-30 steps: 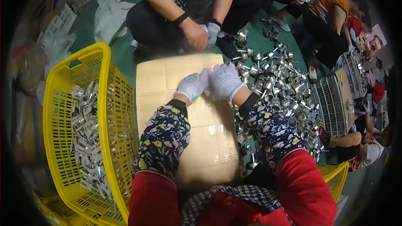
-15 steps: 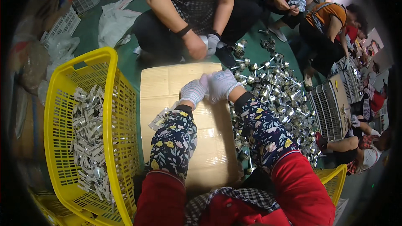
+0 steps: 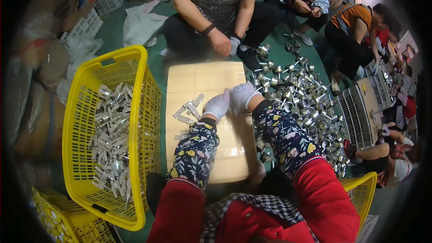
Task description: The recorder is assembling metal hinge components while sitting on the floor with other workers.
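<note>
My left hand (image 3: 217,106) and my right hand (image 3: 242,97), both in striped white work gloves, meet above a flat sheet of brown cardboard (image 3: 202,71). Their fingers are closed together, and whatever lies between them is hidden by the gloves. Just left of my left hand, several flat silvery metal pieces (image 3: 194,107) lie loose on the cardboard. A few more are partly covered by my left sleeve. Beyond the right edge of the cardboard spreads a heap of shiny round metal parts with short stems (image 3: 292,93), nearest to my right hand.
A tall yellow plastic basket (image 3: 140,108) holding many flat metal pieces stands at left. Another yellow basket (image 3: 370,184) shows at lower right. Across the cardboard a co-worker (image 3: 220,42) crouches. Other people work at far right beside white crates (image 3: 353,112). Plastic bags (image 3: 140,26) lie behind.
My hands, still together, have come slightly nearer to me. More metal pieces now show beside my left hand. The whole view has shifted, with the yellow basket further right.
</note>
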Motion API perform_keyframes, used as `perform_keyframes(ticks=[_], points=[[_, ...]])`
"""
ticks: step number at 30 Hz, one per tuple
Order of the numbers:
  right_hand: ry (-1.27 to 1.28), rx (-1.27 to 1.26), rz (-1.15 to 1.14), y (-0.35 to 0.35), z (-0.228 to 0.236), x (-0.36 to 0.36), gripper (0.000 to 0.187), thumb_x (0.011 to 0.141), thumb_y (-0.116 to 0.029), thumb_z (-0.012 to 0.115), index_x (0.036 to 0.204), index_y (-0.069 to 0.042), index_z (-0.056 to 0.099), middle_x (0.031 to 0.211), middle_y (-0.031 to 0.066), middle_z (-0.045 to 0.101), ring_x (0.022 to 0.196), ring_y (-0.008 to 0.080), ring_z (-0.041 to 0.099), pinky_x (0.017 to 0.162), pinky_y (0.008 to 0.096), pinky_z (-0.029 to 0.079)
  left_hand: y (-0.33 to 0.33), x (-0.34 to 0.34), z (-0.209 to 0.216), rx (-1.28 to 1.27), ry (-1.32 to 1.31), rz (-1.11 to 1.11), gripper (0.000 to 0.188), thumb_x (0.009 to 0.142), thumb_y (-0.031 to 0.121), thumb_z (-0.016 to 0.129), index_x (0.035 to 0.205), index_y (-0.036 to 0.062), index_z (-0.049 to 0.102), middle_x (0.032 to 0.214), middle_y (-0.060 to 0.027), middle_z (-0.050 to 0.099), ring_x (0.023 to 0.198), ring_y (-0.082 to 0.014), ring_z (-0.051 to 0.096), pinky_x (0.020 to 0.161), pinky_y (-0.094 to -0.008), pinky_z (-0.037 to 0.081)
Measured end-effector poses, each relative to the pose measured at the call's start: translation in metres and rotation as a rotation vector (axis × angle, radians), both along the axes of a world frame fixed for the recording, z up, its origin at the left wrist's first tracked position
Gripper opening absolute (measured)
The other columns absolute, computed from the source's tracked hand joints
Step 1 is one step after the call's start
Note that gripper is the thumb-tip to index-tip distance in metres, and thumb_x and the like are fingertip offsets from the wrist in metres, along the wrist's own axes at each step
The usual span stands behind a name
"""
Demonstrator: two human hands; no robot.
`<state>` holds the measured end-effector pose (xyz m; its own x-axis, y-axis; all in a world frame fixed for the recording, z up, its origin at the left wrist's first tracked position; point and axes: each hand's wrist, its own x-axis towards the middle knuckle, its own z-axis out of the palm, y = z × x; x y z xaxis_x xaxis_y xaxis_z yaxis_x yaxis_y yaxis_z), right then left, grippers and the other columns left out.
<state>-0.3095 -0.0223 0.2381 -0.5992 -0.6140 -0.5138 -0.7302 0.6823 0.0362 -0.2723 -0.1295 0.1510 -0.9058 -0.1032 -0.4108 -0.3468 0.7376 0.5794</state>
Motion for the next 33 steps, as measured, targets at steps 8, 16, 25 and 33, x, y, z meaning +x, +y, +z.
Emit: perform_keyframes(ticks=[8, 16, 25, 33], points=[[-0.289, 0.068, -0.001, 0.043, 0.001, 0.102, 0.053, 0.057, -0.039, 0.068, 0.095, -0.002, 0.063, 0.093, 0.0181, 0.064, 0.086, 0.0292, 0.063, 0.078, 0.0347, 0.048, 0.034, 0.117, 0.02, -0.09, -0.189, -0.218, 0.057, 0.091, 0.041, 0.015, 0.11, 0.0015, 0.05, 0.109, -0.0228, 0.057, 0.106, -0.0357, 0.052, 0.094, -0.0433, 0.036], [0.416, -0.533, 0.15, 0.095, -0.061, 0.201, 0.045, 0.067, -0.034, 0.064, 0.1, -0.006, 0.052, 0.098, 0.0115, 0.057, 0.097, 0.0243, 0.054, 0.089, 0.0456, 0.036, 0.049, 0.175, 0.009, 0.087, -0.251, -0.063, 0.052, 0.09, 0.039, 0.017, 0.103, 0.002, 0.051, 0.104, -0.0229, 0.058, 0.099, -0.0362, 0.055, 0.088, -0.0435, 0.04], [-0.394, -0.019, -0.07, 0.065, -0.022, 0.128, 0.06, 0.074, -0.054, 0.056, 0.11, -0.006, 0.058, 0.109, 0.0167, 0.06, 0.103, 0.0316, 0.056, 0.087, 0.0363, 0.044, 0.048, 0.197, -0.015, -0.315, 0.185, -0.228, 0.03, 0.077, 0.019, 0.051, 0.101, 0.0021, 0.054, 0.099, -0.0216, 0.059, 0.096, -0.0352, 0.056, 0.085, -0.0407, 0.044], [-1.257, -1.406, -0.816, 0.131, -0.048, 0.129, 0.112, 0.064, -0.087, 0.031, 0.134, 0.0, 0.03, 0.133, 0.0188, 0.04, 0.117, 0.0278, 0.044, 0.099, 0.0403, 0.034, 0.012, 0.213, 0.046, 0.55, 0.226, -0.266, 0.038, 0.083, 0.022, 0.049, 0.113, -0.0015, 0.051, 0.096, -0.0175, 0.062, 0.088, -0.0279, 0.059, 0.081, -0.034, 0.045]])
